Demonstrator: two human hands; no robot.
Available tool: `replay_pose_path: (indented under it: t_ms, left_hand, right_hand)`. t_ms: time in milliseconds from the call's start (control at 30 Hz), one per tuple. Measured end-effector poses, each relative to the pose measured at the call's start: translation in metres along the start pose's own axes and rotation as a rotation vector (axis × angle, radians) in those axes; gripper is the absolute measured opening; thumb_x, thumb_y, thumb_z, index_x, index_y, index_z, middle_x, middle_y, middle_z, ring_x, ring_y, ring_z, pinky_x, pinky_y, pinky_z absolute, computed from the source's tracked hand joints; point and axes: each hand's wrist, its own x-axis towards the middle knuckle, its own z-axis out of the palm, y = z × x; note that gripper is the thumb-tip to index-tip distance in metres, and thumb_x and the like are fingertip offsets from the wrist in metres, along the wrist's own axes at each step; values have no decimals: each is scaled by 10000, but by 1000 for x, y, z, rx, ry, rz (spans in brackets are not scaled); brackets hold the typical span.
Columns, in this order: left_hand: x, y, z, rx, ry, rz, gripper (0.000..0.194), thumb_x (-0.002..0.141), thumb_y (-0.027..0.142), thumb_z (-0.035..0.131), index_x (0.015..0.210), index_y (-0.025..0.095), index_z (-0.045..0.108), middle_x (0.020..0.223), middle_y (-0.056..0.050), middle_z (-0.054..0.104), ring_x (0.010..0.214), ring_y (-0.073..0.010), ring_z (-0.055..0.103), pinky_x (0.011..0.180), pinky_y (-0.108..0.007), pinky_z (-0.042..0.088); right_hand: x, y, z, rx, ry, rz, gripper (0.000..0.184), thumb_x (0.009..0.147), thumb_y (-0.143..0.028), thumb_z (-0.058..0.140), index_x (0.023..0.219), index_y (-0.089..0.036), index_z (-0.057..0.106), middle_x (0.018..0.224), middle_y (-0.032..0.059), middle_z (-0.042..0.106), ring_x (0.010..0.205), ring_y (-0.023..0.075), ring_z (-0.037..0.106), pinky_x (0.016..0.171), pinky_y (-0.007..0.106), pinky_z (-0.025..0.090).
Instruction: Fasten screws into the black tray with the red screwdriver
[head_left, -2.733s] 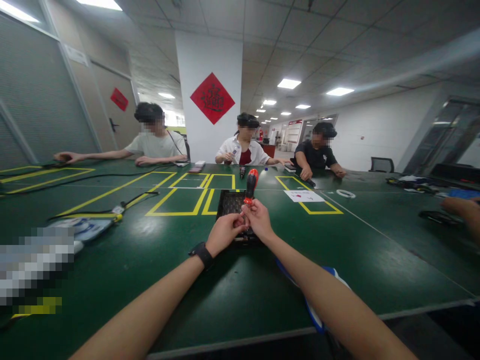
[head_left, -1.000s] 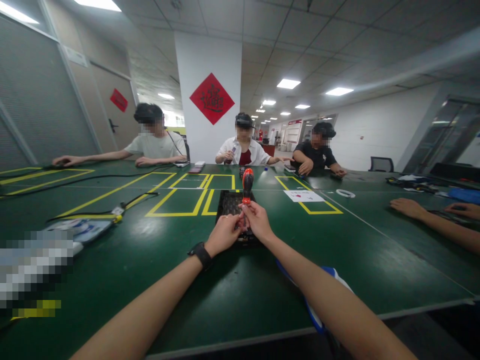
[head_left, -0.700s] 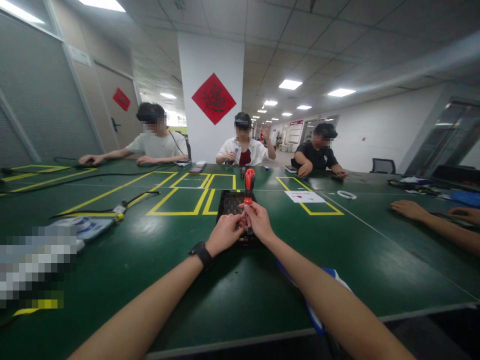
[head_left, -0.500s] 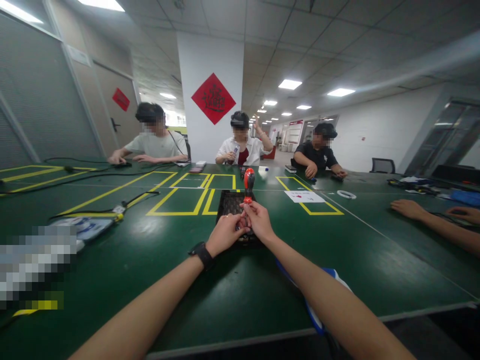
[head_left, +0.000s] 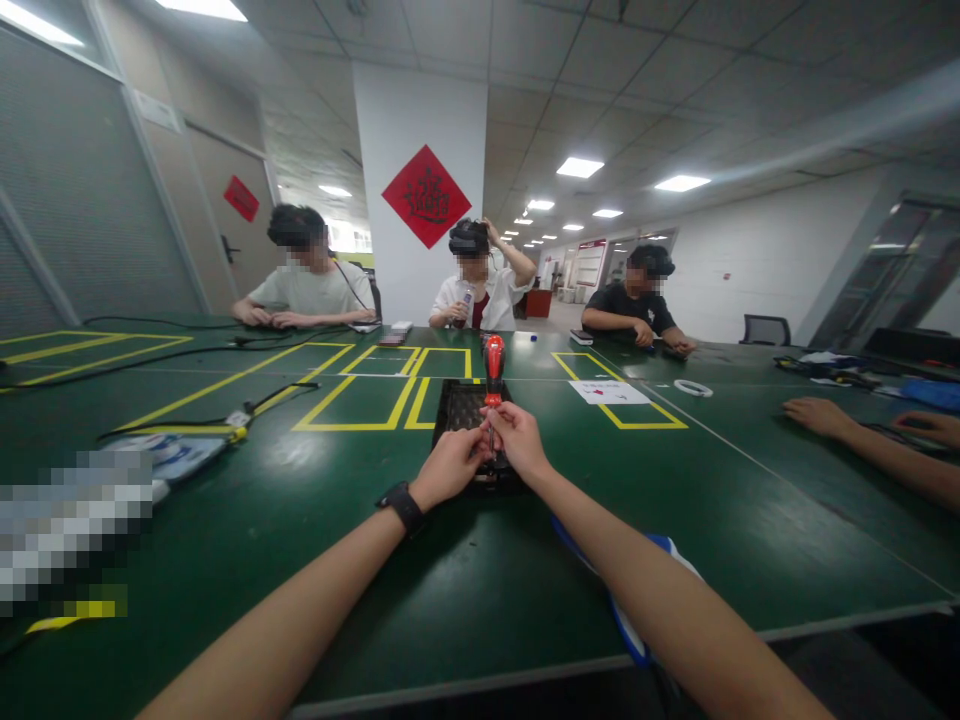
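A red and black screwdriver (head_left: 493,368) stands upright over a black tray (head_left: 461,408) on the green table (head_left: 315,520). My right hand (head_left: 519,443) is closed round the screwdriver's shaft just below the handle. My left hand (head_left: 448,466), with a black wristband behind it, pinches near the shaft's lower end beside the right hand. What the tip touches is hidden by my fingers.
Three people sit at the far side of the table. Another person's forearms (head_left: 862,440) rest on the table at the right. Yellow tape rectangles (head_left: 360,400), a cable (head_left: 195,425), a white paper (head_left: 606,392) and a white ring (head_left: 690,387) lie on the table.
The screwdriver handle has swung slightly, from leaning right to nearly upright. The person in white opposite has raised an arm to the head. A person's forearms came to rest at the right.
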Motion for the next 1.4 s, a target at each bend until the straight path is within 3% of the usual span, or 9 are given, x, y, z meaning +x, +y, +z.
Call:
replay_pose_path:
  t_ms: [400, 567, 867, 1133, 1400]
  left_hand:
    - [-2, 4, -2, 53, -14, -31, 207, 728, 370, 565, 711, 170, 614, 671, -27, 611, 647, -151, 546, 612, -230, 370]
    - [-2, 1, -1, 42, -11, 6, 154, 737, 314, 559, 717, 169, 607, 642, -13, 599, 615, -134, 535, 614, -221, 363]
    - [0, 0, -2, 1, -50, 5, 151, 769, 234, 501, 750, 155, 629, 711, -39, 620, 697, -147, 557, 671, -230, 388]
    - [0, 1, -1, 58, -33, 28, 264, 831, 307, 424, 715, 157, 608, 666, -32, 605, 630, -129, 539, 615, -216, 363]
    - [-1, -1, 1, 43, -33, 3, 203, 727, 345, 583, 673, 150, 579, 627, -11, 588, 589, -123, 517, 578, -212, 343]
  right_hand:
    - [0, 5, 1, -37, 66, -1, 302, 687, -440, 590, 679, -171, 452, 598, -11, 595, 371, 47, 417, 374, 178, 336]
    - [0, 3, 2, 23, 49, 14, 295, 691, -433, 588, 715, -179, 440, 588, -22, 602, 348, 43, 412, 345, 166, 324]
    - [1, -1, -2, 50, -62, 28, 313, 766, -408, 509, 900, -135, 584, 723, 28, 630, 374, 28, 405, 349, 168, 337]
    - [0, 4, 1, 44, -5, 61, 266, 701, -410, 582, 732, -160, 496, 663, 0, 626, 382, 48, 446, 351, 175, 379]
    - [-2, 2, 3, 73, 19, 28, 284, 695, -390, 600, 712, -185, 403, 595, -27, 613, 353, 53, 458, 335, 161, 353]
